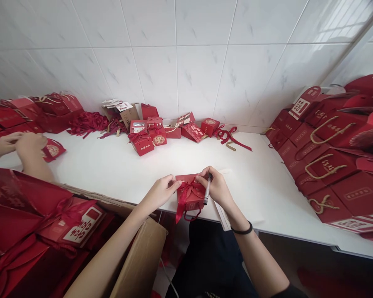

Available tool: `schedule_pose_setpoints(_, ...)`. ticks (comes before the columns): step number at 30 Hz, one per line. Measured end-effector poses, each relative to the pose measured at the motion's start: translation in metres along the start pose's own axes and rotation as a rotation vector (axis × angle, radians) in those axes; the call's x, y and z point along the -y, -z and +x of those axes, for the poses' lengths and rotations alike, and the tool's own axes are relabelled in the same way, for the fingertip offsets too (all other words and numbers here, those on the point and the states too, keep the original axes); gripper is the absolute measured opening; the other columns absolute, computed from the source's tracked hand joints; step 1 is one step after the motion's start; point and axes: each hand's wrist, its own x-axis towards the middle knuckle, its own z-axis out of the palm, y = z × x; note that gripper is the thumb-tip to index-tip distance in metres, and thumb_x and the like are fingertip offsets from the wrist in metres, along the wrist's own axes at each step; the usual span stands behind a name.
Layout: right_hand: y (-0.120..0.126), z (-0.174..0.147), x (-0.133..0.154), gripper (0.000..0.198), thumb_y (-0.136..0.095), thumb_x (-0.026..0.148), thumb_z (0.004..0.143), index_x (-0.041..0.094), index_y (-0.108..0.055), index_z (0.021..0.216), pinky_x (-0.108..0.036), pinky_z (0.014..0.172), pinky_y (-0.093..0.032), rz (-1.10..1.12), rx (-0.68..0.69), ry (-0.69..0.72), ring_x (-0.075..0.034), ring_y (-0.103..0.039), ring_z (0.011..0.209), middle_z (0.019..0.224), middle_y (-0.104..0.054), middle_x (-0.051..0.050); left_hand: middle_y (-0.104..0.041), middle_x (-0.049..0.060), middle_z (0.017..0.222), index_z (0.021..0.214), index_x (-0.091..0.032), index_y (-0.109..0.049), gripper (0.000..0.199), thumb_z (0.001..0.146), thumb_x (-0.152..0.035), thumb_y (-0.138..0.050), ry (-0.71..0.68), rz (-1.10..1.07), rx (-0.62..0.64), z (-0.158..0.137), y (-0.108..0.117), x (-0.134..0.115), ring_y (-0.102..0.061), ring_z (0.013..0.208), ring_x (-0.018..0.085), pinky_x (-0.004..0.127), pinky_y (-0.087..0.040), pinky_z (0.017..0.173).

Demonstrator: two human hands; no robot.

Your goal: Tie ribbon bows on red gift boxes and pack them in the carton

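Observation:
A small red gift box [191,203] sits at the table's front edge, its lid crossed by a red ribbon [188,188] tied in a bow with tails hanging over the front. My left hand [165,190] pinches the bow's left side between thumb and finger. At the bow's right side, my right hand [214,182] is closed, thumb and forefinger on the ribbon. A dark pen-like stick [207,189], whose exact kind I cannot make out, is tucked in the same hand and points down. Beneath the right wrist lies a pale flat strip [222,215].
Red boxes with rope handles [326,165] are stacked at right. A carton [143,256] of red boxes [62,223] stands at front left. Small boxes [157,130], a ribbon pile [88,123] and loose ribbon [233,136] line the wall. Another person's hands [31,145] work at far left.

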Motion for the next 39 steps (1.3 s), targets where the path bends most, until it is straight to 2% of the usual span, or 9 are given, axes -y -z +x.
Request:
schedule_pose_setpoints(8, -0.004, -0.002, 0.001, 0.026, -0.065, 0.036, 0.069, 0.019, -0.046, 0.073, -0.031, 0.063, -0.049, 0.185, -0.034, 0.008, -0.017, -0.059, 0.064, 0.077, -0.063, -0.004, -0.06, 0.001, 0.081, 0.083, -0.019, -0.053, 0.023, 0.087, -0.038, -0.041, -0.033, -0.029, 0.004, -0.002, -0.001, 0.003, -0.057, 0.077, 0.016, 0.029, -0.044, 0.072)
schedule_pose_setpoints(12, -0.004, -0.003, 0.002, 0.027, -0.068, 0.036, 0.068, 0.019, -0.046, 0.073, -0.031, 0.065, -0.049, 0.224, -0.031, 0.014, -0.017, -0.06, 0.068, 0.08, -0.063, -0.004, -0.056, 0.005, 0.098, 0.092, -0.02, -0.056, 0.013, 0.083, -0.026, -0.048, -0.279, 0.207, -0.15, 0.003, -0.002, -0.011, -0.051, 0.098, 0.02, 0.035, -0.042, 0.088)
schedule_pose_setpoints(14, -0.003, -0.004, 0.001, 0.026, -0.068, 0.034, 0.067, 0.019, -0.048, 0.073, -0.032, 0.068, -0.049, 0.216, -0.03, 0.025, -0.018, -0.061, 0.072, 0.08, -0.064, -0.004, -0.056, 0.005, 0.097, 0.09, -0.019, -0.058, 0.011, 0.08, -0.022, -0.053, -0.415, 0.341, -0.107, 0.008, -0.005, -0.021, -0.05, 0.099, 0.021, 0.037, -0.042, 0.089)
schedule_pose_setpoints(16, -0.003, -0.005, 0.0, 0.025, -0.067, 0.034, 0.068, 0.019, -0.048, 0.074, -0.032, 0.069, -0.049, 0.217, -0.04, 0.008, -0.019, -0.062, 0.072, 0.08, -0.064, -0.005, -0.057, 0.004, 0.093, 0.085, -0.018, -0.058, 0.007, 0.079, -0.02, -0.056, -0.458, 0.435, -0.02, 0.014, -0.009, -0.028, -0.051, 0.094, 0.022, 0.037, -0.043, 0.085)
schedule_pose_setpoints(19, 0.0, -0.006, -0.002, 0.023, -0.064, 0.034, 0.067, 0.018, -0.049, 0.075, -0.028, 0.058, -0.047, 0.207, -0.076, -0.044, -0.017, -0.06, 0.065, 0.081, -0.063, -0.005, -0.057, 0.004, 0.09, 0.08, -0.018, -0.057, 0.003, 0.081, -0.018, -0.054, -0.431, 0.435, 0.05, 0.02, -0.013, -0.029, -0.052, 0.091, 0.021, 0.037, -0.043, 0.083)
schedule_pose_setpoints(22, 0.004, -0.006, -0.005, 0.021, -0.063, 0.032, 0.066, 0.018, -0.05, 0.075, -0.025, 0.049, -0.043, 0.198, -0.09, -0.083, -0.014, -0.056, 0.054, 0.08, -0.062, -0.004, -0.057, 0.002, 0.09, 0.079, -0.019, -0.055, 0.003, 0.082, -0.017, -0.053, -0.408, 0.299, 0.088, 0.02, -0.013, -0.022, -0.051, 0.093, 0.019, 0.036, -0.042, 0.086)
schedule_pose_setpoints(26, 0.005, -0.007, -0.008, 0.021, -0.064, 0.031, 0.066, 0.018, -0.049, 0.073, -0.026, 0.053, -0.045, 0.241, -0.092, -0.095, -0.013, -0.056, 0.053, 0.08, -0.061, -0.002, -0.057, 0.001, 0.089, 0.079, -0.019, -0.052, 0.003, 0.081, -0.016, -0.05, -0.361, 0.112, 0.078, 0.017, -0.01, -0.017, -0.054, 0.089, 0.016, 0.032, -0.043, 0.083)
schedule_pose_setpoints(32, 0.005, -0.012, -0.01, 0.022, -0.067, 0.031, 0.069, 0.018, -0.055, 0.081, -0.03, 0.07, -0.048, 0.239, -0.011, -0.013, -0.02, -0.061, 0.08, 0.089, -0.064, -0.006, -0.059, -0.001, 0.083, 0.082, -0.02, -0.05, 0.004, 0.082, -0.023, -0.047, -0.209, -0.017, 0.061, 0.019, -0.012, -0.019, -0.057, 0.077, 0.015, 0.028, -0.045, 0.072)
schedule_pose_setpoints(39, 0.003, -0.016, -0.012, 0.02, -0.063, 0.036, 0.071, 0.018, -0.058, 0.078, -0.028, 0.058, -0.045, -0.012, -0.1, 0.02, -0.017, -0.056, 0.062, 0.07, -0.061, -0.003, -0.058, -0.001, 0.084, 0.084, -0.02, -0.045, 0.011, 0.083, -0.032, -0.047, -0.175, -0.091, -0.033, 0.025, -0.02, -0.012, -0.057, 0.078, 0.015, 0.027, -0.045, 0.072)
